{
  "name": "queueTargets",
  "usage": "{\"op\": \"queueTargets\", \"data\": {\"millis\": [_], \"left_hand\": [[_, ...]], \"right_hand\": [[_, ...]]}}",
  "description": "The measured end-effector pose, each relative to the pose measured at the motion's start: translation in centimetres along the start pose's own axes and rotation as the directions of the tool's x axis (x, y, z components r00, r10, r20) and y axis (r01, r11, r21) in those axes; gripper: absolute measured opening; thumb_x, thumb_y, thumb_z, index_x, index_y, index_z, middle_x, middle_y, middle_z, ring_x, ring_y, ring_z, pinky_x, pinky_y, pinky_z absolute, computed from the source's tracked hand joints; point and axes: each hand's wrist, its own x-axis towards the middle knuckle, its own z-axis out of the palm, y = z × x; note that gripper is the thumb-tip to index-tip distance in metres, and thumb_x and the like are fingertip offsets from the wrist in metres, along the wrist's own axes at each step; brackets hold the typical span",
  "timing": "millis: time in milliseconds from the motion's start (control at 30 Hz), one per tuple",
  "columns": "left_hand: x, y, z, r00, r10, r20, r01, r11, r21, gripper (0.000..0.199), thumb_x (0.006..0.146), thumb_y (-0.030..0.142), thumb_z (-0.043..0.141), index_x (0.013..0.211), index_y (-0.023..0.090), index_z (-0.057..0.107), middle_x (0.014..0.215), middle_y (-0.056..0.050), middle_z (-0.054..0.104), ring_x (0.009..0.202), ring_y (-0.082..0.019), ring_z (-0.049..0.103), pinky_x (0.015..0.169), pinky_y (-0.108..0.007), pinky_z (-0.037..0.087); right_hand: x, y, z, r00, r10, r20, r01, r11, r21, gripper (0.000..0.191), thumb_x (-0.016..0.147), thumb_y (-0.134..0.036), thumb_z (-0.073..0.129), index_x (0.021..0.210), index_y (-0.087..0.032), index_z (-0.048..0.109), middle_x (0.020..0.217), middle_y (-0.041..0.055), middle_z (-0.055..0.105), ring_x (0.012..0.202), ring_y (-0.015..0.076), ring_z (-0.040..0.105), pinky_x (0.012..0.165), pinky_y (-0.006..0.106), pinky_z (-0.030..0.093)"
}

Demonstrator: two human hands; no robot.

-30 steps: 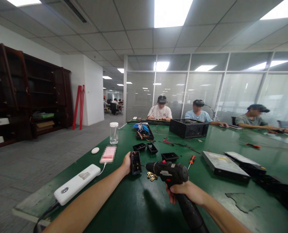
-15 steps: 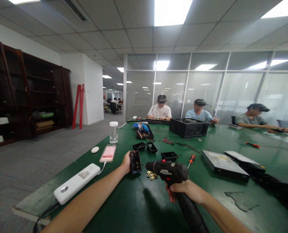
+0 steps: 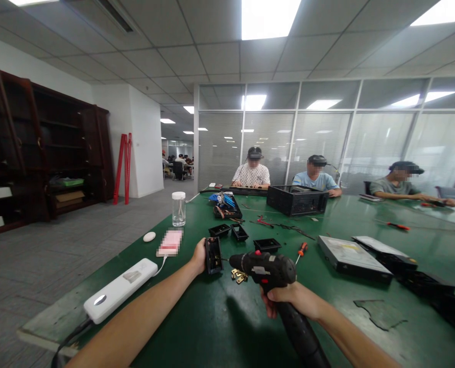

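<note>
My left hand (image 3: 200, 257) grips a small black rectangular plastic housing (image 3: 213, 255) by its left side, with its hollow face turned toward the drill. Wrapped round the handle of a black cordless drill (image 3: 267, 267) is my right hand (image 3: 284, 297). The drill points left, and its thin bit reaches to the housing's right edge; whether it touches a screw inside is too small to tell. Below the bit lies a small pile of brass-coloured metal pieces (image 3: 239, 276). Similar black housings (image 3: 239, 232) rest just beyond my hands, with another housing (image 3: 267, 245) behind the drill.
An orange-handled screwdriver (image 3: 302, 250) lies right of the drill. Disc drives (image 3: 353, 259) occupy the right side. A white power bank (image 3: 120, 290), pink phone (image 3: 169, 242) and clear jar (image 3: 178, 209) line the left. A black case (image 3: 296, 200) stands before several seated people.
Both hands, the housing and the drill hold nearly the same pose. The view has shifted slightly. Across the table, the blue-shirted person's raised hand has come down.
</note>
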Motion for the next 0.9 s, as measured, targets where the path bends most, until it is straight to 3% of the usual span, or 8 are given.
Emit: {"op": "queueTargets", "data": {"millis": [400,733,900], "left_hand": [[-0.37,0.16,0.16,1.000,-0.024,-0.007,0.024,1.000,-0.016,0.028,0.070,0.038,0.041,0.058,0.015,0.053,0.047,-0.002,0.051,0.047,-0.017,0.053,0.049,-0.028,0.041],[-0.49,0.09,0.26,1.000,-0.020,0.020,0.021,1.000,-0.003,0.032,0.072,0.038,0.038,0.068,0.013,0.058,0.050,-0.004,0.054,0.047,-0.018,0.054,0.049,-0.029,0.041],[-0.39,0.16,0.21,1.000,-0.025,-0.019,0.024,0.999,-0.023,0.030,0.072,0.037,0.040,0.066,0.014,0.057,0.049,-0.002,0.053,0.045,-0.016,0.052,0.048,-0.027,0.041]], "right_hand": [[0.03,0.26,-0.12,1.000,-0.005,0.007,0.005,1.000,0.027,0.016,0.066,-0.021,0.052,0.076,-0.010,0.057,0.061,0.0029,0.059,0.056,0.0142,0.056,0.055,0.027,0.043],[0.07,0.26,-0.17,1.000,-0.022,0.019,0.021,0.999,0.026,0.014,0.067,-0.019,0.051,0.075,-0.010,0.056,0.061,0.0035,0.058,0.055,0.0138,0.056,0.055,0.027,0.043],[0.12,0.68,-0.41,1.000,-0.019,0.017,0.018,0.999,0.044,0.016,0.067,-0.019,0.051,0.078,-0.010,0.056,0.063,0.0034,0.059,0.055,0.0141,0.056,0.054,0.027,0.043]]}}
